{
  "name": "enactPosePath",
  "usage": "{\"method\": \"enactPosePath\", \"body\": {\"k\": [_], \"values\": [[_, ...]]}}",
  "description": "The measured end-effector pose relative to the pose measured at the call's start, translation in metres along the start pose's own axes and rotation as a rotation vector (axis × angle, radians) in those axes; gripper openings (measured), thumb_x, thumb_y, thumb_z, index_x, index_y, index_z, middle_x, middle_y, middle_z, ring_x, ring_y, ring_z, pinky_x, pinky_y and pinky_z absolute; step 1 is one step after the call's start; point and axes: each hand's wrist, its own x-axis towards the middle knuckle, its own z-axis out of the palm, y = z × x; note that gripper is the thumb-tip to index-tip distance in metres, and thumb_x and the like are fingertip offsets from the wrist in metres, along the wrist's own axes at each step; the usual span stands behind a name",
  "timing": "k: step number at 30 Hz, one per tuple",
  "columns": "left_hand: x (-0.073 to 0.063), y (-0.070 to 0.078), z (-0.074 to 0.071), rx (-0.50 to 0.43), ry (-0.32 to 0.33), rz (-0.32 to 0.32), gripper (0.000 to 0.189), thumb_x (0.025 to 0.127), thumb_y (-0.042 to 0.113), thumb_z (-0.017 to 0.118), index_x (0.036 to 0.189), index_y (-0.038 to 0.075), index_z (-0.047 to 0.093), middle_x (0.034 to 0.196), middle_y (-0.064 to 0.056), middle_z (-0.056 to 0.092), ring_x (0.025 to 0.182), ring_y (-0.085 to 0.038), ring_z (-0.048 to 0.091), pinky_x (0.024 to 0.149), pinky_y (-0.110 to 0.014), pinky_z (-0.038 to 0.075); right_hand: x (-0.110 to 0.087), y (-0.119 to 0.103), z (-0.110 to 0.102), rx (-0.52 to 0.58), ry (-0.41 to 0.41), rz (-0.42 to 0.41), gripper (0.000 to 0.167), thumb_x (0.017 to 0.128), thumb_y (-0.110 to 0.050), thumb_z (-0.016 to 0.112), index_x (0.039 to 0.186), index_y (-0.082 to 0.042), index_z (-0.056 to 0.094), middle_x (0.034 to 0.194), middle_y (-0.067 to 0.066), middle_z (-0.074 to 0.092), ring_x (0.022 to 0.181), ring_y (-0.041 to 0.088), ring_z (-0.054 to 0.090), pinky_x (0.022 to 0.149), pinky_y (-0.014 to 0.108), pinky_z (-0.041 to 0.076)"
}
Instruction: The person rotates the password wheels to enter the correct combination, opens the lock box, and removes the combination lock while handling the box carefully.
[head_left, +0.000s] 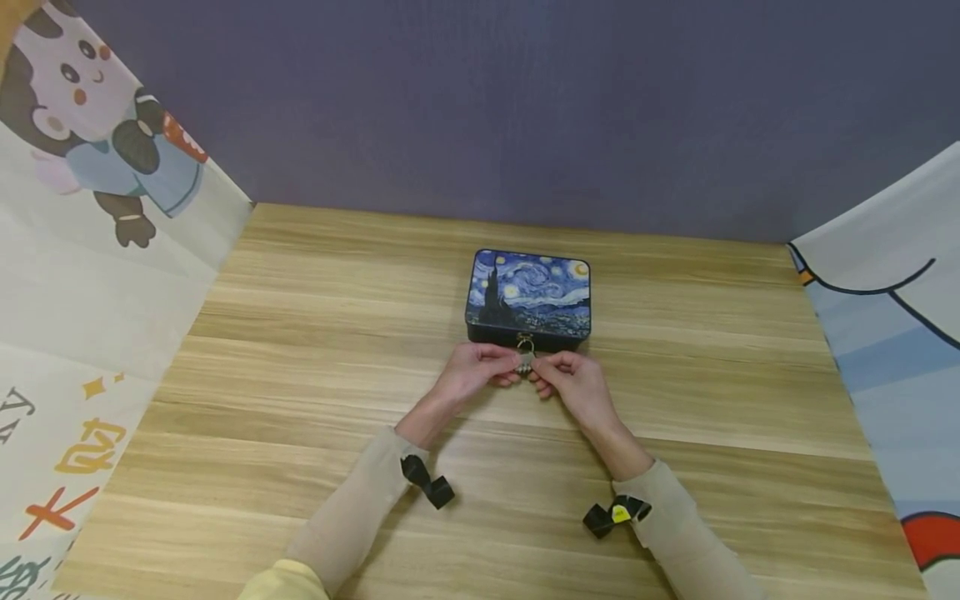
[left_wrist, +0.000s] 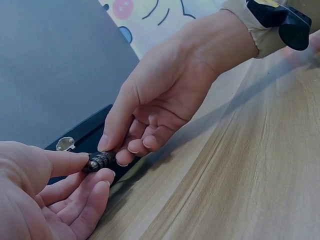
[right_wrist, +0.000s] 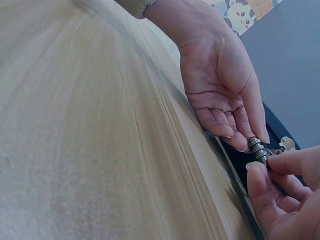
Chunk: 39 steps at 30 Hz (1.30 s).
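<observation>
A small combination padlock with number dials hangs by its shackle at the front latch of a tin box, whose lid bears a blue starry night painting. My left hand pinches the padlock's left side between thumb and fingers. From the other side my right hand pinches it as well. In the left wrist view the dials of the padlock show between both hands' fingertips. The right wrist view shows the dial rings of the padlock and the metal latch close behind. The lid is down.
The box stands on a wood-grain table, near its back edge. A dark blue-grey wall rises behind. Printed cartoon sheets hang at the left and right. Each wrist wears a black strap with a small camera.
</observation>
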Motion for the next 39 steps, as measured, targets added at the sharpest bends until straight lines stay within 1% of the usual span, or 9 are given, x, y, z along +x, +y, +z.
{"method": "enactPosePath", "body": {"k": [8, 16, 21, 25, 31, 37, 39], "values": [[-0.0008, -0.0008, -0.0007, 0.000, -0.007, 0.004, 0.027, 0.097, 0.006, 0.070, 0.118, -0.011, 0.069, 0.095, -0.019, 0.077, 0.072, -0.010, 0.073, 0.075, -0.027, 0.063, -0.0015, -0.0008, -0.0007, -0.006, -0.008, -0.009, 0.023, 0.100, -0.008, 0.068, 0.105, 0.015, 0.069, 0.087, 0.017, 0.076, 0.063, 0.009, 0.068, 0.059, 0.023, 0.060], [-0.0024, -0.0009, -0.0015, 0.002, -0.013, 0.005, 0.028, 0.097, 0.005, 0.070, 0.119, -0.012, 0.069, 0.097, -0.022, 0.077, 0.072, -0.009, 0.073, 0.076, -0.027, 0.063, -0.0019, -0.0006, -0.0008, -0.001, -0.015, 0.007, 0.024, 0.100, -0.008, 0.068, 0.106, 0.015, 0.068, 0.086, 0.014, 0.076, 0.063, 0.009, 0.067, 0.060, 0.022, 0.060], [-0.0028, -0.0018, -0.0020, 0.003, -0.011, 0.008, 0.027, 0.098, 0.006, 0.070, 0.118, -0.012, 0.069, 0.096, -0.020, 0.077, 0.073, -0.010, 0.073, 0.076, -0.027, 0.063, -0.0013, -0.0007, -0.0019, 0.001, -0.029, 0.012, 0.025, 0.100, -0.009, 0.068, 0.108, 0.015, 0.066, 0.088, 0.014, 0.076, 0.064, 0.009, 0.068, 0.060, 0.023, 0.060], [-0.0026, -0.0019, -0.0018, 0.003, -0.011, 0.013, 0.027, 0.097, 0.006, 0.070, 0.117, -0.012, 0.069, 0.095, -0.020, 0.077, 0.073, -0.010, 0.073, 0.076, -0.027, 0.063, -0.0001, -0.0018, -0.0031, 0.009, -0.031, 0.027, 0.026, 0.102, -0.009, 0.066, 0.113, 0.015, 0.065, 0.088, 0.012, 0.076, 0.064, 0.009, 0.068, 0.060, 0.023, 0.059], [-0.0025, -0.0015, -0.0017, -0.001, -0.009, 0.013, 0.026, 0.097, 0.005, 0.070, 0.117, -0.012, 0.070, 0.095, -0.021, 0.077, 0.072, -0.011, 0.073, 0.075, -0.028, 0.063, 0.0035, -0.0042, -0.0029, 0.030, -0.012, 0.047, 0.034, 0.104, -0.014, 0.064, 0.123, 0.014, 0.064, 0.081, 0.005, 0.074, 0.064, 0.009, 0.067, 0.060, 0.022, 0.059], [-0.0027, -0.0008, -0.0022, 0.003, -0.005, -0.001, 0.026, 0.097, 0.006, 0.070, 0.118, -0.011, 0.070, 0.093, -0.019, 0.077, 0.072, -0.011, 0.073, 0.075, -0.027, 0.063, 0.0066, -0.0081, -0.0002, 0.034, 0.001, 0.068, 0.040, 0.104, -0.021, 0.065, 0.126, 0.012, 0.065, 0.079, 0.004, 0.074, 0.065, 0.011, 0.069, 0.061, 0.023, 0.060], [-0.0027, -0.0009, -0.0022, 0.004, -0.006, 0.004, 0.026, 0.098, 0.006, 0.070, 0.118, -0.011, 0.070, 0.093, -0.019, 0.077, 0.072, -0.011, 0.073, 0.075, -0.027, 0.063, 0.0072, -0.0090, 0.0009, 0.035, 0.005, 0.072, 0.040, 0.104, -0.021, 0.065, 0.125, 0.012, 0.065, 0.078, 0.004, 0.074, 0.064, 0.011, 0.069, 0.060, 0.023, 0.060]]}}
